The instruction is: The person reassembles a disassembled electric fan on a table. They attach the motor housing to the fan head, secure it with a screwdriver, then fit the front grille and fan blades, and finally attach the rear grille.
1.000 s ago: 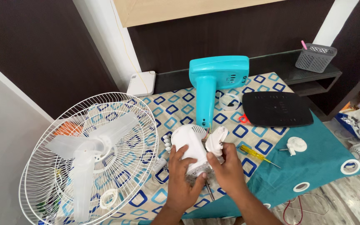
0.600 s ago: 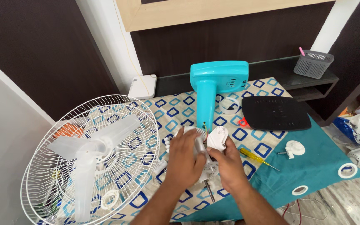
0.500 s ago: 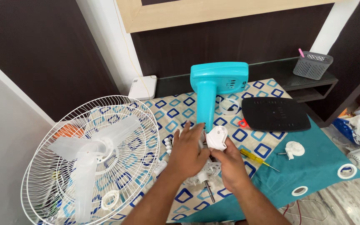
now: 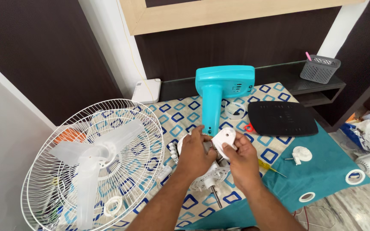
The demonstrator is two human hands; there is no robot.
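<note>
Both hands have slid up the fan motor (image 4: 208, 177); my left hand (image 4: 193, 156) clasps its housing, my right hand (image 4: 240, 160) pinches the white neck joint piece (image 4: 223, 139); next, I judge, seat it squarely.

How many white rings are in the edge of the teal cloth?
2: one white ring at the right corner of the teal cloth, another white ring further left along its front edge. More may be hidden under the arms.

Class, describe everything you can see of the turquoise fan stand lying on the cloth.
The fan stand looks like glossy turquoise plastic: a broad, rounded box at the far end with a few small dark marks on its face, and a thick round column running toward the hands. It lies flat on the patterned cloth. The column's near end stops close to the left hand; whether they touch is unclear.
</note>
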